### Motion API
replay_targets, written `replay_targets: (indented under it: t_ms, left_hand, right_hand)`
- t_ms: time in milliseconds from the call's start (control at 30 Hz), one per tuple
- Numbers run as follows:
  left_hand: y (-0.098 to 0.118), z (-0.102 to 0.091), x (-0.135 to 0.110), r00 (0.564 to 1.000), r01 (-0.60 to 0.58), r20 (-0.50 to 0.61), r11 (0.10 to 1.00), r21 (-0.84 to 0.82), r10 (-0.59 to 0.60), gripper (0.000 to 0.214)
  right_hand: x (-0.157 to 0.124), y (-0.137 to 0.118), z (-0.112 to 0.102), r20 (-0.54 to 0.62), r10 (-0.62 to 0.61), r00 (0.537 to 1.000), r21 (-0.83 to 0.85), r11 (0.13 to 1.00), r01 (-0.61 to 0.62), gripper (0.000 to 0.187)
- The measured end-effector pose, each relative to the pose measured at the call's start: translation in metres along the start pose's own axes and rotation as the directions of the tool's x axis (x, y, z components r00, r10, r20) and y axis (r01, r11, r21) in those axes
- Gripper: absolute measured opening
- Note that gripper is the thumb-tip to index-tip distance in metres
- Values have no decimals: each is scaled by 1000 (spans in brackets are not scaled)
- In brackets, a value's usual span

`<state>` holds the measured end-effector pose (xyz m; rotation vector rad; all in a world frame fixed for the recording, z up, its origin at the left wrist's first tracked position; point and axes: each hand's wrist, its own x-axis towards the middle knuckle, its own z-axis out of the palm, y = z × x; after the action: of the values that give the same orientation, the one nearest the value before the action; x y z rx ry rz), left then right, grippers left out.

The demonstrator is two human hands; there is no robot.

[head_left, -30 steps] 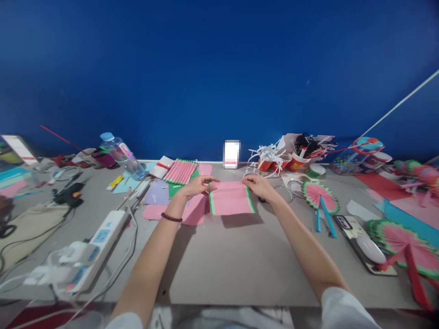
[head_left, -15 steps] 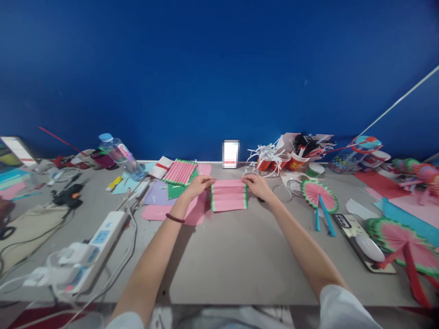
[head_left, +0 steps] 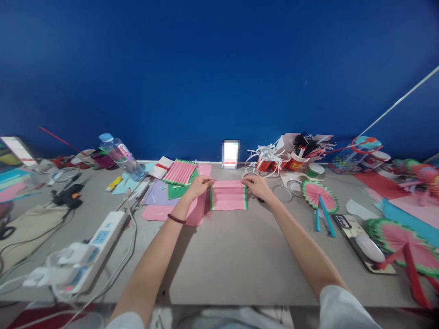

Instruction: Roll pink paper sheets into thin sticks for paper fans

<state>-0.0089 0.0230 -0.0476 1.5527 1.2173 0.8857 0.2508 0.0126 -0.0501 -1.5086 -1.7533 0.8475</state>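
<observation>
A pink sheet of paper with green side edges point(head_left: 229, 196) hangs between my hands, with crosswise creases showing. My left hand point(head_left: 201, 186) pinches its upper left corner, and my right hand point(head_left: 255, 185) pinches the upper right one. Left of it, a pleated pink paper with green edges point(head_left: 180, 172) rests on green paper point(head_left: 174, 191) and sheets of pink point(head_left: 190, 214) and purple paper point(head_left: 156, 194). Right of my right hand lies a round pink-and-green paper fan point(head_left: 318, 194) with blue handles.
A power strip point(head_left: 101, 242) with cords and a tilted plastic bottle point(head_left: 124, 155) are at left. Cups of paper strips point(head_left: 269, 157) stand at the back right. A phone point(head_left: 350, 230) with a white mouse point(head_left: 369, 247) on it and a second fan point(head_left: 404, 244) lie at right.
The paper's lower edge has shifted slightly and sits more level. Both hands keep their pinch on its upper corners, almost in the same place.
</observation>
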Motion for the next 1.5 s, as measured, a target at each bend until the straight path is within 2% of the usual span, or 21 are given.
replay_targets:
  t_ms: [100, 233, 333, 400, 567, 767, 1000, 1133, 1333, 1500]
  left_hand:
    - [3, -2, -1, 999, -40, 33, 998, 48, 39, 25]
    - [14, -1, -8, 974, -167, 190, 951, 260, 119, 20]
    - [19, 3, -12, 968, -203, 214, 911, 358, 132, 23]
    - [20, 5, -14, 965, -208, 225, 914, 349, 133, 26]
    - [22, 2, -15, 941, -179, 321, 963, 199, 109, 32]
    - [28, -9, -18, 863, -141, 503, 980, 141, 52, 40]
    - [22, -13, -13, 891, -140, 451, 977, 160, 54, 41]
    - [26, -8, -15, 913, -131, 404, 975, 182, 47, 40]
    - [34, 15, -20, 955, -159, 277, 974, 160, 110, 30]
    - [36, 24, -19, 979, -177, 118, 978, 106, 164, 26]
  right_hand:
    - [0, 0, -1, 2, -20, 1000, -11, 1000, 20, 21]
    - [-1, -4, -1, 50, -113, 992, -43, 992, 115, 23]
    - [-4, -11, -1, 109, -118, 987, -6, 993, 119, 26]
    - [-6, -15, -1, 117, -95, 988, 48, 995, 90, 27]
    - [-7, -18, -2, 82, -71, 994, 212, 976, 53, 23]
    - [-3, -13, -2, 21, -70, 997, 284, 957, 61, 24]
    - [0, -9, 1, -40, -50, 998, 313, 948, 60, 25]
    - [-2, -11, 2, -46, -50, 998, 297, 953, 61, 23]
    - [-8, -23, 9, -22, -119, 993, 259, 958, 121, 22]
    - [-14, -34, 3, 41, -120, 992, 379, 920, 96, 30]
